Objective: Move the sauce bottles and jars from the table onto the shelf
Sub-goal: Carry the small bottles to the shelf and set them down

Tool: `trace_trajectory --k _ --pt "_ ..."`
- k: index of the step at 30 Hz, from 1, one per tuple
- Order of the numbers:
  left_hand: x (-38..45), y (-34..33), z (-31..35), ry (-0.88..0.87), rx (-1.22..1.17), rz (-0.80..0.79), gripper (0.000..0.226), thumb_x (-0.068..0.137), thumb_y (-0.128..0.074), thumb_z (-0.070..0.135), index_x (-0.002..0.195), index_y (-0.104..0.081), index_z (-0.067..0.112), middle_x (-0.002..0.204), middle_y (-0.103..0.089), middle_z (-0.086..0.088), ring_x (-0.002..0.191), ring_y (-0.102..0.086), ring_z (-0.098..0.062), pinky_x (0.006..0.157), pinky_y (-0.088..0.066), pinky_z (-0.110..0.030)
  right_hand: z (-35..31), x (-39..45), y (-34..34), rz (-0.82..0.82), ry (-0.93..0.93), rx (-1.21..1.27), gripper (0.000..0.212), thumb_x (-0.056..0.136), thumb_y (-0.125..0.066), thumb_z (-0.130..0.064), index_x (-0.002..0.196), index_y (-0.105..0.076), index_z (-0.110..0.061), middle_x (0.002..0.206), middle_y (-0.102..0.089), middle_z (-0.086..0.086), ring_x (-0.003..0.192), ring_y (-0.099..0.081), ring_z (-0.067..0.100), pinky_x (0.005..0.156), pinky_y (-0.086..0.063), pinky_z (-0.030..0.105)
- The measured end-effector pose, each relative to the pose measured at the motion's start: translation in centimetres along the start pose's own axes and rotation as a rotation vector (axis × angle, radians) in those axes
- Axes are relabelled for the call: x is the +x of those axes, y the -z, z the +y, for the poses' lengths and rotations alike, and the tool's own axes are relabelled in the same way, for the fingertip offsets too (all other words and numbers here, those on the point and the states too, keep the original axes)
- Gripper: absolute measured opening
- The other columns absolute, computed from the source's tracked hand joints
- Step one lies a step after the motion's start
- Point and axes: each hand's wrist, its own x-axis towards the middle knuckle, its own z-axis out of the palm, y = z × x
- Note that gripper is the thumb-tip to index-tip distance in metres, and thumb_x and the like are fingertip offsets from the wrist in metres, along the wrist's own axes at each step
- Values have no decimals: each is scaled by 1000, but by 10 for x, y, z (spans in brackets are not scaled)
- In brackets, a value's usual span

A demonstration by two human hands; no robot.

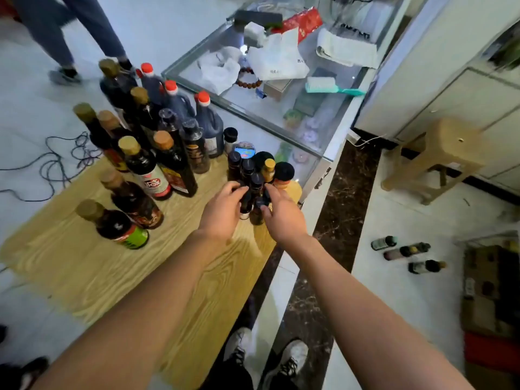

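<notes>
Many dark sauce bottles stand on a wooden table (84,266). A cluster of small dark bottles (254,175) and jars stands at the table's far right corner. My left hand (222,209) closes its fingers on the cap of one small dark bottle (245,206) at the cluster's near side. My right hand (281,215) grips the cap of the small bottle (257,213) beside it. Taller bottles with tan caps (146,170) stand to the left, and jugs with red caps (208,119) stand behind them.
A glass counter (253,114) with bags, a brush and boxes adjoins the table at the back. A plastic stool (439,156) stands at the right. Three small bottles (405,250) lie on the floor at the right, near a cardboard box (489,288). Another person's legs (64,32) are at top left.
</notes>
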Motion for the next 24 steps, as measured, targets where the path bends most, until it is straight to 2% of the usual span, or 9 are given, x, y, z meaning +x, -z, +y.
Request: trace_trajectory --k 4,9,16,19,21,24 --pt "12 -15 -6 25 123 -116 56 89 -54 4 143 -45 19 140 -45 -2 113 -56 -30 88 -49 -45 7 14 -6 -71 22 -50 46 98 -51 -15 144 -47 -17 136 -52 13 117 -56 35 89 -52 48" --pt "14 -24 -16 -24 177 -65 47 84 -64 8 130 -54 15 118 -52 -8 99 -58 -33 74 -49 -48 14 16 -13 -108 9 -63 42 96 -52 -8 137 -52 -17 124 -58 12 109 -59 34 85 -53 48" --pt "9 -27 -20 65 -138 -1 37 75 -79 8 109 -63 8 109 -59 -5 99 -59 -24 82 -47 -38 18 12 -18 -56 -49 64 25 94 -61 -17 117 -56 -11 110 -63 12 97 -59 34 77 -50 48" --pt "8 -26 -17 167 -329 -62 32 77 -80 15 103 -62 13 100 -62 -1 87 -56 -15 70 -41 -20 24 7 -15 -58 -93 94 27 90 -65 -19 114 -54 -13 105 -64 9 91 -60 32 72 -51 44" --pt "8 -24 -11 217 -443 -92 30 77 -80 18 100 -61 18 94 -64 3 83 -56 -10 63 -38 -12 27 2 -10 -41 -136 152 29 86 -68 -21 110 -52 -18 97 -65 4 85 -61 29 66 -50 40" --pt "8 -20 4 242 -550 -101 31 75 -82 17 93 -58 24 92 -65 8 92 -62 -10 75 -48 -18 32 -7 1 31 -183 276 33 77 -75 -23 102 -53 -22 87 -63 -5 78 -61 21 64 -50 37"
